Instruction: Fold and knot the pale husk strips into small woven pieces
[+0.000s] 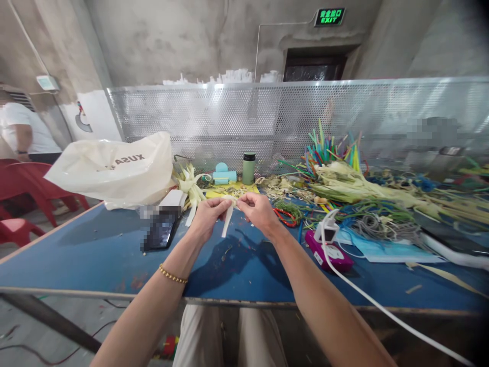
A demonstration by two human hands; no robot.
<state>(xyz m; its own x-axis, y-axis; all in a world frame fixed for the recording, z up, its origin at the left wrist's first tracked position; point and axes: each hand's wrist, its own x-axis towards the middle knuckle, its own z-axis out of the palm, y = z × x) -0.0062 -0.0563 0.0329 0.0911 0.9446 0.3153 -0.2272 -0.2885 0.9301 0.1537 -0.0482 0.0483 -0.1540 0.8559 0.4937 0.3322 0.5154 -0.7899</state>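
One pale, flat, husk-like strip (227, 223) was held in a closed pinch by both the left hand (208, 218) and the right hand (261, 211), above the smooth blue tabletop (110, 260); beyond them stood a black-lidded, pale-green, cylindrical bottle (248, 171).

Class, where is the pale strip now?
In the head view, the strip is just left of centre, between the left hand and right hand, above the table.
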